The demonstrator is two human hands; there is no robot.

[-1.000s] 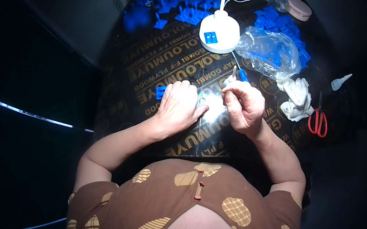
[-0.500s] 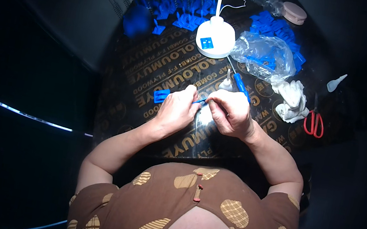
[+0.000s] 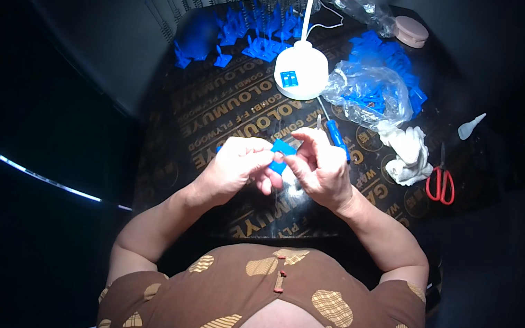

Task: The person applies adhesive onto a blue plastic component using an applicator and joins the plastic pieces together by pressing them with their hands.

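Between my two hands is a flat blue plastic piece [image 3: 282, 146], held in front of my chest over the dark board. My left hand [image 3: 234, 165] pinches its left edge between thumb and fingers. On the other side, my right hand [image 3: 323, 169] grips the right edge with thumb and forefinger, covering part of it. Another blue piece [image 3: 219, 148] lies by my left hand, mostly hidden behind it. Just beyond my right hand are a blue-handled screwdriver [image 3: 336, 137] and the pale tip of a small bottle [image 3: 319, 123], its body hidden.
A white lamp base [image 3: 302, 66] carries one blue square part [image 3: 289, 79]. Blue parts with upright springs [image 3: 266, 42] crowd the back left. Blue parts [image 3: 384, 52] and a clear bag [image 3: 369, 95] lie back right, near white cloth [image 3: 406, 156], red-handled scissors [image 3: 441, 183] and a round pink container [image 3: 410, 32].
The held blue piece has turned from a thin edge to show its flat face. My left hand has rolled and moved slightly left and nearer. The lamp's head has come into view.
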